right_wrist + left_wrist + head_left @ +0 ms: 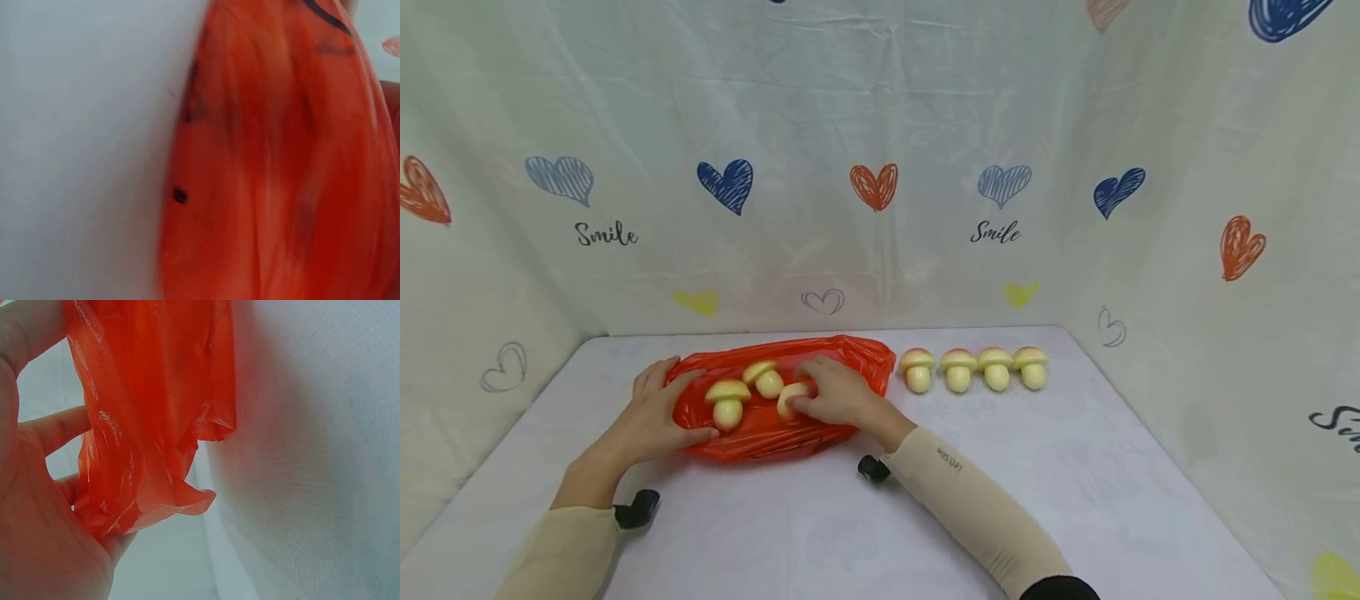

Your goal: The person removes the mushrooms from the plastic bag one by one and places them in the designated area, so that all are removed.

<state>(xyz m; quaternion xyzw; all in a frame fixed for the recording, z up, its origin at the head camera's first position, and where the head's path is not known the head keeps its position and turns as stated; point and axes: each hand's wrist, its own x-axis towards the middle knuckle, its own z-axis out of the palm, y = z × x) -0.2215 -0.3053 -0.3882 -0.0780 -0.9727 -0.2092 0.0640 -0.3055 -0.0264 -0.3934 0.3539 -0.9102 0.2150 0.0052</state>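
Observation:
A red plastic bag point(752, 446) lies spread on the table, with three toy mushrooms on or in its opening. Two of them, a left mushroom point(727, 404) and a middle mushroom point(765, 379), stand apart from my fingers. My right hand point(835, 392) pinches the third mushroom point(786, 400), partly hiding it. At the bag's left end, my left hand point(651, 412) holds the edge between thumb and fingers. The left wrist view shows that hand point(44, 487) against the crumpled red plastic point(144, 425). Only the bag's side point(269, 156) fills most of the right wrist view; the mushrooms are hidden there.
Several more toy mushrooms point(958, 371) stand in a row right of the bag, near the back edge of the white table point(820, 533). A white curtain point(805, 108) printed with hearts surrounds the table behind and at the sides.

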